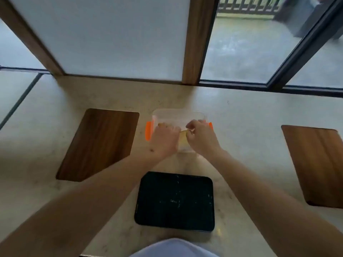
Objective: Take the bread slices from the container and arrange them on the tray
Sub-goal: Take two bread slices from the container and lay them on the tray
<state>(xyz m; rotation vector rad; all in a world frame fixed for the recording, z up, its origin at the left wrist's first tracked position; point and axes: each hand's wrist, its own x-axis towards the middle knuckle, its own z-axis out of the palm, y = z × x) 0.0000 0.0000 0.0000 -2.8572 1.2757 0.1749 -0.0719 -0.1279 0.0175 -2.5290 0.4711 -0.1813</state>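
A clear plastic container [178,115] with orange side clips stands at the middle of the table. Pale bread slices [182,139] show inside it, between my hands. My left hand [164,139] reaches into the container's left side with its fingers curled down; what they hold is hidden. My right hand [201,135] is over the right side, its fingertips pinched at the top edge of a slice. A black rectangular tray [175,201] lies nearer to me, below the container, with only pale scratches and crumbs on it.
A dark wooden board [98,143] lies left of the container, and another wooden board [317,164] lies at the right edge. Frosted panels and glass doors stand behind the beige table [241,123].
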